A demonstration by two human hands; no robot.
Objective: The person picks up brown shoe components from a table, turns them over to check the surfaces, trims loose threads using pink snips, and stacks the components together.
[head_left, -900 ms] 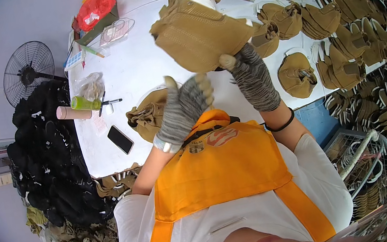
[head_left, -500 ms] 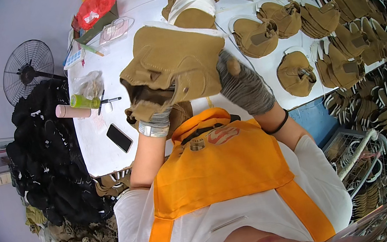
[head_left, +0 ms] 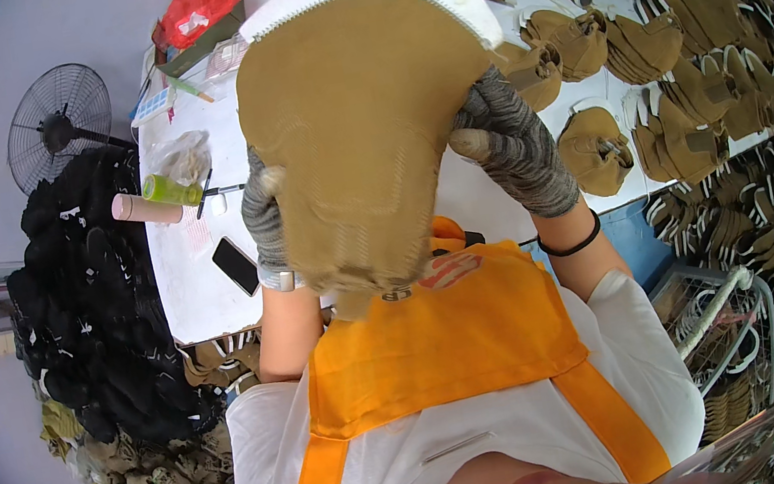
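Observation:
Up close above the table, a brown shoe upper (head_left: 345,107) with a white band stitched along its rounded far edge is held between my two hands. My left hand (head_left: 265,223), in a grey knit glove, grips its left side, thumb on the near face and the other fingers partly hidden. On the opposite side my right hand (head_left: 512,146), gloved alike, holds the edge with the thumb in front and fingers behind. The upper's narrow end points down toward my orange apron (head_left: 444,344).
More brown uppers (head_left: 595,151) stand in rows on the right of the white table (head_left: 201,312). At left lie a phone (head_left: 235,266), a pink bottle (head_left: 146,208), a green bottle (head_left: 170,192) and a box with a red bag (head_left: 201,8). Black items (head_left: 95,319) are heaped beside the table.
The upper has been turned: its opening showed before, and now its broad outer face and white edge do. My left hand has shifted from under it to its left side.

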